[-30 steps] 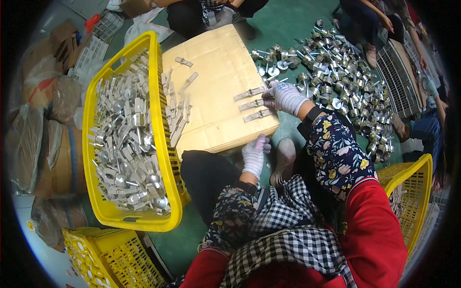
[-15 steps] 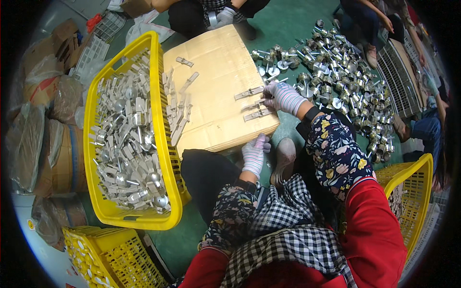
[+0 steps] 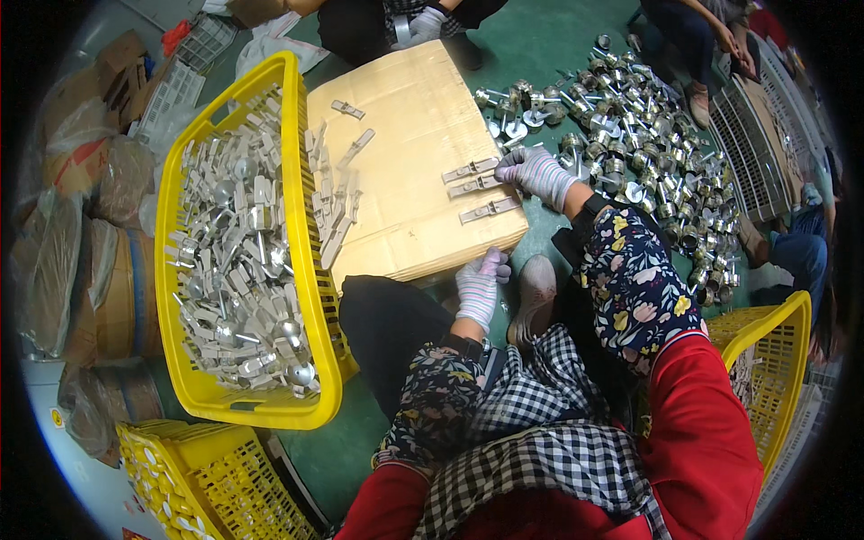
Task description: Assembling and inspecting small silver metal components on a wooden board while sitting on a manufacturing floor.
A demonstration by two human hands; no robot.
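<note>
Little has been shifted since the earlier pictures: the right hand has been drawn back slightly from the three flat metal latch pieces, so that its gloved fingers are now seen at the right end of the uppermost piece, curled loosely, with nothing visibly clamped between them; whether that piece is actually touched cannot be told. The three pieces are laid side by side, a little apart, on the near right part of the cardboard box, and their places are unchanged.

The left hand has been kept where it was, lowered below the near edge of the box, just beside a grey shoe. Its gloved fingers are held together and bent; nothing is seen in its grasp.

A large yellow crate filled with grey metal parts is set against the left side of the box, and a loose row of similar parts is leaned along the box's left edge. A heap of round metal lock parts is spread on the green floor beyond the right hand. A second yellow crate is seen at the right, and another person's gloved hand at the far edge of the box.
</note>
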